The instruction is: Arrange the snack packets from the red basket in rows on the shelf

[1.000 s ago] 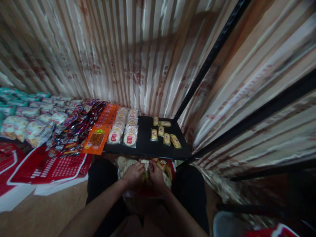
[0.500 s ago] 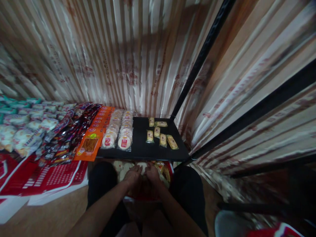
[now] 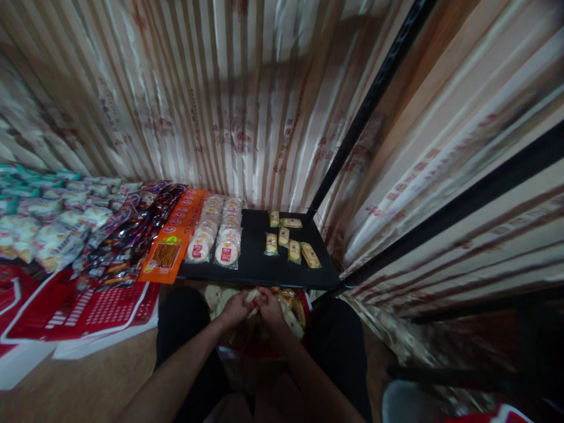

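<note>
My left hand (image 3: 235,309) and my right hand (image 3: 269,306) are close together over an open box (image 3: 307,302) between my knees. Both have their fingers closed on a whitish wrapped packet (image 3: 252,295) with a red mark, which looks like a rice cracker packet. Inside the box lie more pale round packets (image 3: 214,298) and some yellow-gold wrapped packets (image 3: 298,308). On the black shelf (image 3: 255,271) just beyond, two rows of wrapped round rice crackers (image 3: 226,254) overlap. Several small yellow wrapped cakes (image 3: 294,251) lie scattered to their right.
Left of the crackers are orange snack packs (image 3: 163,258), dark shiny packets (image 3: 118,252) and white snack bags (image 3: 55,244). Red printed sheets (image 3: 88,311) hang at the shelf front. Black metal posts (image 3: 352,141) rise at the right, before striped plastic sheeting (image 3: 247,106).
My hands have lifted slightly, and the packet between them is tilted, now showing a red mark. The view has shifted a little, so the shelf sits slightly further right.
</note>
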`<state>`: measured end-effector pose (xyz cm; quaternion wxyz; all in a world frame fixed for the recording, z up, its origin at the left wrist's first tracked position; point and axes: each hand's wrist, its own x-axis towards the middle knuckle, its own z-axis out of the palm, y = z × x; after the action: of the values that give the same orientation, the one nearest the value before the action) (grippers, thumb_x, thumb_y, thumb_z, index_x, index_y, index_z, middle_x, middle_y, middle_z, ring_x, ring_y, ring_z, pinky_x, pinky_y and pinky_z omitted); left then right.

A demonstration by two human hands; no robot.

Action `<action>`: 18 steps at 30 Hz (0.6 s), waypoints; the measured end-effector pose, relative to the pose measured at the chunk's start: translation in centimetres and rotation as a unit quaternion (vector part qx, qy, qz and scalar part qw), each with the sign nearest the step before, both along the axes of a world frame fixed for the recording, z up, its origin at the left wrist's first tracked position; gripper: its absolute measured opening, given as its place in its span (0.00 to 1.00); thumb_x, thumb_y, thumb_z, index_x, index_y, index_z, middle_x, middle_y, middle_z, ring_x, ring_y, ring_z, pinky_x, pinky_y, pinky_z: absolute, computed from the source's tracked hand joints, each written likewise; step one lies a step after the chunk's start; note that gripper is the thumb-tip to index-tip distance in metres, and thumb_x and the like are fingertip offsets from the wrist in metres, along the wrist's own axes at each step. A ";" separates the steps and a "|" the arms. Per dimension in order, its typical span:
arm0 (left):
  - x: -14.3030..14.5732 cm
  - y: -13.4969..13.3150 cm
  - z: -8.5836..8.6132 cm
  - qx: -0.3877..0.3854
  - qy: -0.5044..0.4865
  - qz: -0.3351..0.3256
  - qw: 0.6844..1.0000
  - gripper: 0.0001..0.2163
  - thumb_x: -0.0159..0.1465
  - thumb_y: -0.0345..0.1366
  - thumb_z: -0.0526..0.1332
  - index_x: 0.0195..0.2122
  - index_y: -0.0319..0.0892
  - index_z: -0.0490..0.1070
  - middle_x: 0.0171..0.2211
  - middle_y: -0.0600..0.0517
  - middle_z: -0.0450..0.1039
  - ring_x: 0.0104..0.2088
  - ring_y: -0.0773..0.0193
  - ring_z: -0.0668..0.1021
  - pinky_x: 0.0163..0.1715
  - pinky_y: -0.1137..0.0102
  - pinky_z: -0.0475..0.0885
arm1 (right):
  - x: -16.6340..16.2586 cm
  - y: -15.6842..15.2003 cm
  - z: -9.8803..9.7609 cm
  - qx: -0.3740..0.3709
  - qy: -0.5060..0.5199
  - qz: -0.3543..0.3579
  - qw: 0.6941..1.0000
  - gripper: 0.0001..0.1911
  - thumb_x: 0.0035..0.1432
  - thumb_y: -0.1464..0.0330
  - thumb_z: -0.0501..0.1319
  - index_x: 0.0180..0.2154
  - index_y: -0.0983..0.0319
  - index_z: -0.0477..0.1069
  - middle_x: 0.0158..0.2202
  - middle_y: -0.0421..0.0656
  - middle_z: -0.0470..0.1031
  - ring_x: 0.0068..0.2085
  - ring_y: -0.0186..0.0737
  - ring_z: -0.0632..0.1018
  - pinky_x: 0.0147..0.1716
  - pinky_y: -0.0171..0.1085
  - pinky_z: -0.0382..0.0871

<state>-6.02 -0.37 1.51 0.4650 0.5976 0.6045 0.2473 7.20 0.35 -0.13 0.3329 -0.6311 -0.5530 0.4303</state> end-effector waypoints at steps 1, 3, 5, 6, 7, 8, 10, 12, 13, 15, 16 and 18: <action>-0.1 -0.1 0.2 -0.017 -0.044 0.008 0.999 0.13 0.52 0.31 0.55 0.38 0.40 0.71 0.33 0.51 0.76 0.34 0.63 0.74 0.37 0.71 0.68 | 0.3 -0.2 0.5 0.010 -0.013 0.005 1.000 0.18 0.47 0.68 0.53 0.41 0.64 0.71 0.26 0.43 0.75 0.27 0.39 0.75 0.28 0.35 0.69; -0.6 -0.3 0.7 -0.045 -0.132 0.013 0.990 0.12 0.49 0.30 0.55 0.35 0.40 0.71 0.30 0.54 0.75 0.31 0.66 0.73 0.34 0.73 0.68 | 0.9 -0.8 1.7 0.030 -0.051 0.019 0.998 0.17 0.48 0.68 0.54 0.41 0.63 0.71 0.29 0.44 0.75 0.30 0.39 0.75 0.32 0.36 0.69; -1.1 -0.6 1.3 -0.065 -0.197 0.007 0.978 0.11 0.47 0.29 0.55 0.32 0.39 0.71 0.26 0.56 0.73 0.28 0.67 0.72 0.31 0.74 0.67 | 1.3 -1.4 3.0 0.044 -0.101 0.034 0.993 0.16 0.49 0.69 0.55 0.40 0.62 0.72 0.33 0.45 0.75 0.31 0.39 0.75 0.34 0.36 0.69; -1.4 -0.8 1.7 -0.074 -0.218 0.003 0.973 0.10 0.46 0.28 0.55 0.30 0.39 0.71 0.25 0.56 0.72 0.26 0.68 0.71 0.29 0.74 0.66 | 1.4 -1.7 3.7 0.052 -0.127 0.041 0.990 0.16 0.49 0.69 0.55 0.41 0.62 0.72 0.35 0.46 0.75 0.32 0.38 0.75 0.36 0.36 0.69; -1.7 -1.0 2.0 -0.083 -0.233 -0.001 0.969 0.09 0.45 0.29 0.55 0.28 0.39 0.71 0.23 0.57 0.71 0.25 0.69 0.70 0.27 0.75 0.65 | 1.5 -2.0 4.3 0.064 -0.151 0.049 0.985 0.17 0.49 0.69 0.56 0.43 0.62 0.71 0.37 0.47 0.74 0.34 0.39 0.75 0.38 0.36 0.69; -2.0 -1.1 2.4 -0.089 -0.246 -0.005 0.965 0.09 0.44 0.29 0.56 0.28 0.39 0.71 0.23 0.57 0.70 0.25 0.69 0.69 0.27 0.75 0.64 | 1.6 -2.3 4.9 0.081 -0.171 0.059 0.980 0.19 0.49 0.69 0.56 0.45 0.61 0.70 0.40 0.47 0.73 0.36 0.40 0.75 0.40 0.37 0.68; -2.6 -1.5 3.0 -0.097 -0.268 -0.009 0.958 0.09 0.43 0.30 0.56 0.27 0.39 0.72 0.22 0.57 0.70 0.25 0.69 0.69 0.26 0.74 0.63 | 1.6 -2.8 5.9 0.121 -0.191 0.091 0.970 0.23 0.50 0.69 0.56 0.50 0.61 0.67 0.47 0.48 0.70 0.44 0.42 0.73 0.45 0.38 0.66; -3.1 -1.7 3.7 -0.103 -0.291 -0.007 0.951 0.09 0.42 0.30 0.57 0.25 0.38 0.72 0.22 0.57 0.70 0.26 0.68 0.69 0.28 0.74 0.62 | 1.6 -3.1 6.8 0.153 -0.201 0.124 0.960 0.24 0.51 0.69 0.56 0.52 0.61 0.65 0.52 0.49 0.67 0.51 0.43 0.69 0.50 0.40 0.63; -3.2 -1.7 4.0 -0.109 -0.303 -0.002 0.947 0.09 0.41 0.30 0.57 0.25 0.38 0.72 0.22 0.57 0.70 0.26 0.68 0.69 0.28 0.74 0.62 | 1.6 -3.1 7.2 0.161 -0.207 0.134 0.956 0.24 0.52 0.69 0.56 0.52 0.62 0.65 0.53 0.49 0.67 0.53 0.44 0.68 0.52 0.40 0.62; -3.5 -1.9 4.5 -0.129 -0.334 0.021 0.933 0.10 0.40 0.30 0.58 0.25 0.37 0.72 0.21 0.57 0.70 0.25 0.69 0.70 0.27 0.74 0.61 | 1.5 -3.2 7.9 0.171 -0.218 0.138 0.951 0.24 0.52 0.67 0.56 0.52 0.63 0.64 0.52 0.49 0.68 0.54 0.45 0.67 0.53 0.42 0.60; -3.7 -1.9 4.7 -0.140 -0.351 0.035 0.925 0.11 0.39 0.30 0.58 0.26 0.37 0.72 0.21 0.56 0.70 0.24 0.69 0.70 0.27 0.74 0.61 | 1.4 -3.2 8.3 0.175 -0.222 0.132 0.950 0.24 0.52 0.66 0.57 0.53 0.63 0.64 0.52 0.49 0.68 0.54 0.46 0.67 0.54 0.43 0.59; -4.0 -2.1 5.4 -0.156 -0.384 0.058 0.908 0.12 0.39 0.30 0.59 0.27 0.37 0.73 0.20 0.56 0.71 0.23 0.68 0.70 0.26 0.74 0.62 | 1.0 -3.2 9.0 0.178 -0.217 0.113 0.953 0.25 0.52 0.64 0.58 0.53 0.62 0.64 0.52 0.49 0.69 0.53 0.47 0.68 0.53 0.44 0.60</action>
<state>-10.01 -2.51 6.87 0.7332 0.3401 0.4435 0.3874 8.23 -2.82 8.86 0.2613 -0.5729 -0.7472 0.2127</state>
